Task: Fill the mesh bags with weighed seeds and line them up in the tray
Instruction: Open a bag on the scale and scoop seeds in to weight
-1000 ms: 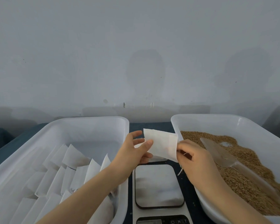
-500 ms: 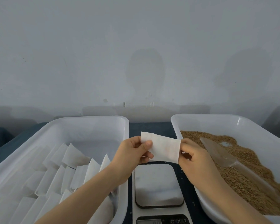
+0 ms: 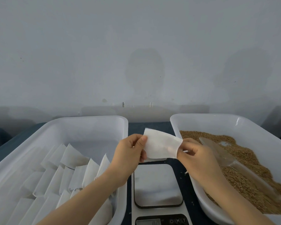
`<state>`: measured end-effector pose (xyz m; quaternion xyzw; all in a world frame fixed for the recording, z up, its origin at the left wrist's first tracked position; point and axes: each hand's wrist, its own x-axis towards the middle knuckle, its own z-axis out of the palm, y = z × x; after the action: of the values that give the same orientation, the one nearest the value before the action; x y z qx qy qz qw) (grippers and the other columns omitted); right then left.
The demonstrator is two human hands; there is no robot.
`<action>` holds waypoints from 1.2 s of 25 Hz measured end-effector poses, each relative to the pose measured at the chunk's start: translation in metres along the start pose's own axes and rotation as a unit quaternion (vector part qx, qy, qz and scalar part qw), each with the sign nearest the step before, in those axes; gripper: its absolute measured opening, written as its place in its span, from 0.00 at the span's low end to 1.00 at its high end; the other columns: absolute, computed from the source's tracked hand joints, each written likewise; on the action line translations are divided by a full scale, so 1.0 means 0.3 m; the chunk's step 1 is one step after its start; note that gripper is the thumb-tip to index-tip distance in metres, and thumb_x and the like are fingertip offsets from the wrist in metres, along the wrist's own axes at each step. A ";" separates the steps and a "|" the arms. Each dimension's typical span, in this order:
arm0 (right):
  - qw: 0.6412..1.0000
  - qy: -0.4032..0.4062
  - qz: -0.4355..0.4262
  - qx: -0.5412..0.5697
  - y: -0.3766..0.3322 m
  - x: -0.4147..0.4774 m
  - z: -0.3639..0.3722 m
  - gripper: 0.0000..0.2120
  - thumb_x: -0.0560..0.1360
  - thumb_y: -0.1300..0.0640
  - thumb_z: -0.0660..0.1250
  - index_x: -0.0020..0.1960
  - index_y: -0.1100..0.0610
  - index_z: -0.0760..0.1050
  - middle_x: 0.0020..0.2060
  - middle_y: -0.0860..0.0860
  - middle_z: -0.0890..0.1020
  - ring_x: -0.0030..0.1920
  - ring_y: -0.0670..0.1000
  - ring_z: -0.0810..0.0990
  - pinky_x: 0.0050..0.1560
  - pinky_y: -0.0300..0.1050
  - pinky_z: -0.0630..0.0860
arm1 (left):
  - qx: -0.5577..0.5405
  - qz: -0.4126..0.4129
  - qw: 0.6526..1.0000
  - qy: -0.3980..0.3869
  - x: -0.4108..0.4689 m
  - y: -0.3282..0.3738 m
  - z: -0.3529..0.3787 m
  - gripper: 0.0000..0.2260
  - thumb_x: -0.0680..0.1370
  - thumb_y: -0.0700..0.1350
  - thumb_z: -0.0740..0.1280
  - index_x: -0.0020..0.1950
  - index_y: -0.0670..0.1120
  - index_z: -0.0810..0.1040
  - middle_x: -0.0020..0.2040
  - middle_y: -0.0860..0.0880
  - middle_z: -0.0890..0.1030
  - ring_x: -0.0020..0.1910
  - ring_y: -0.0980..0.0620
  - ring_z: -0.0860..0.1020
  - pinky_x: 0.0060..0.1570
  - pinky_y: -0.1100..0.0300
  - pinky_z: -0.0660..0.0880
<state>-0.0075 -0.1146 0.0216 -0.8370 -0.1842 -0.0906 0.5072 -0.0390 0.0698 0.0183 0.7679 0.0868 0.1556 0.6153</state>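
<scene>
Head view, left grip [image 3: 128,153]: thumb and curled fingers pinch the left short edge of the mesh bag [image 3: 161,147], thumb on the near face
Head view, right grip [image 3: 196,157]: fingers curled, pinching the bag's right edge near its lower corner; a thread end hangs under this grip (probably the drawstring)
Mesh bag: flat and seemingly empty, held in the air between the two grips; its long axis runs from one grip to the other and dips a little toward the right one; which edge is the mouth I cannot tell
Scale [image 3: 157,185]: below both grips and nearer the person, plate bare, standing on the dark desk [image 3: 149,125]
Seeds [image 3: 250,169]: heaped in the tub [image 3: 217,115] just outward of the right grip, with a clear scoop [image 3: 217,153] lying on them, close beyond that grip's knuckles
Tray [image 3: 88,118]: outward of the left grip; filled bags [image 3: 75,172] lean in rows that reach under the left wrist
Relation the next move turns on: the bag spans both grips, so neither is free, and the scoop lies on the right grip's side, well apart from the left
Judgement: the mouth probably needs parting first; then the right grip is the one to let go and take the scoop while the left keeps the bag
</scene>
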 end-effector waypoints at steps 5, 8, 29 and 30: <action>1.000 -0.013 -0.004 0.000 0.001 -0.003 0.005 0.09 0.71 0.47 0.69 0.39 0.51 0.82 0.42 0.37 0.78 0.37 0.42 0.78 0.34 0.32 0.69 | 0.156 0.211 0.965 0.021 -0.034 0.009 0.011 0.33 0.69 0.65 0.68 0.69 0.56 0.61 0.60 0.62 0.68 0.54 0.69 0.69 0.56 0.70 0.69; 0.998 -0.044 -0.035 -0.034 0.004 -0.009 0.018 0.07 0.71 0.49 0.70 0.37 0.50 0.82 0.39 0.40 0.79 0.37 0.41 0.78 0.36 0.31 0.69 | 0.370 0.388 0.843 -0.048 -0.054 -0.002 0.036 0.44 0.66 0.68 0.69 0.75 0.55 0.51 0.71 0.58 0.60 0.73 0.59 0.55 0.70 0.62 0.51; 0.973 -0.123 -0.153 -0.123 0.007 -0.029 0.022 0.06 0.72 0.46 0.69 0.37 0.41 0.78 0.57 0.36 0.71 0.63 0.37 0.59 0.55 0.22 0.56 | 0.320 0.179 0.916 -0.160 -0.042 -0.003 0.051 0.25 0.75 0.51 0.68 0.68 0.54 0.62 0.52 0.61 0.70 0.49 0.61 0.69 0.60 0.63 0.66; 0.972 -0.115 -0.162 -0.128 0.010 -0.030 0.025 0.06 0.72 0.47 0.70 0.36 0.44 0.79 0.57 0.36 0.72 0.62 0.38 0.60 0.56 0.22 0.56 | 0.328 0.177 0.915 -0.156 -0.042 -0.006 0.051 0.25 0.74 0.52 0.68 0.68 0.53 0.63 0.51 0.61 0.69 0.49 0.62 0.68 0.59 0.63 0.66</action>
<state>-0.0148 -0.1113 0.0127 -0.8586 -0.3618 -0.0975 0.3498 -0.0453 0.0520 0.0120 0.9438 -0.1016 0.1033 0.2970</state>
